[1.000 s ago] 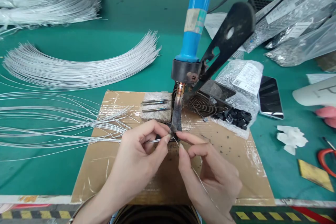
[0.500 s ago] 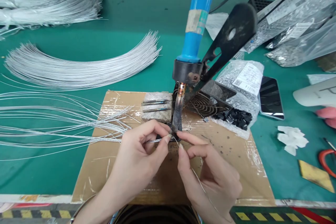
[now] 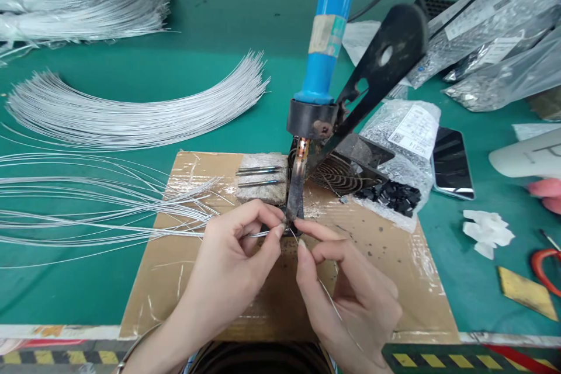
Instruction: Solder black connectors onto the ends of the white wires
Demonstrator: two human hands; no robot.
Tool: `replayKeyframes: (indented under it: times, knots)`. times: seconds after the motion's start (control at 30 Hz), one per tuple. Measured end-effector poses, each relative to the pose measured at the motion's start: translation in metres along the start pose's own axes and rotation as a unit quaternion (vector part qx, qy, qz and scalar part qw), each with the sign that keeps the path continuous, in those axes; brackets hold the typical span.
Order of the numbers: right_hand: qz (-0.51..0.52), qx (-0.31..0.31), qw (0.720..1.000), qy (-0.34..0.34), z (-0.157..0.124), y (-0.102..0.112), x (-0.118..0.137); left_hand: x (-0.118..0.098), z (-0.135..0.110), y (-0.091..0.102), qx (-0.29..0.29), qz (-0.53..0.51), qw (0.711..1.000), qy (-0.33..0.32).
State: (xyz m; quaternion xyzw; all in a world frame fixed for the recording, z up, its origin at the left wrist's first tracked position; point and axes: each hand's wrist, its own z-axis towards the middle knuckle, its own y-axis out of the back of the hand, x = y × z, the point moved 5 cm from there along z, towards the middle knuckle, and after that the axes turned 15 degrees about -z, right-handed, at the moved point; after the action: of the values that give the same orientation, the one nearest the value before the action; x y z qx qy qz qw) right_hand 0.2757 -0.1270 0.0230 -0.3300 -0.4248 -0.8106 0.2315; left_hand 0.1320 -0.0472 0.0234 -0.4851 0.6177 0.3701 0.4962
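Under the tip of a blue-handled soldering iron (image 3: 326,49), my left hand (image 3: 239,260) pinches thin grey wires (image 3: 259,235) between thumb and forefinger. The iron sits tip-down in a black metal stand (image 3: 372,76). Just right of the tip, my right hand (image 3: 355,289) is closed on a thin strand of solder wire (image 3: 332,302), which runs up between its fingers to the tip and trails down across the palm. Fingertips of both hands nearly meet at the tip. The exact joint there is too small to make out.
Loose wires (image 3: 109,204) fan out left over the cardboard (image 3: 162,286). Behind them lies a thick wire bundle (image 3: 144,117). Right of the stand are a bag of small black parts (image 3: 394,196) and a phone (image 3: 453,160); red-handled scissors (image 3: 541,266) lie at the far right.
My right hand has shifted very slightly left with the solder wire. My left hand keeps its pinch at the iron's tip, and everything else looks the same.
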Motion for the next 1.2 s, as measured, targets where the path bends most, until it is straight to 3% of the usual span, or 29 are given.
replayKeyframes:
  times: [1.2]
  knots:
    - [-0.031, -0.023, 0.999, 0.026, 0.0013, 0.0011, 0.0054, -0.0001, -0.0025, -0.0003, 0.003, -0.003, 1.0, -0.007]
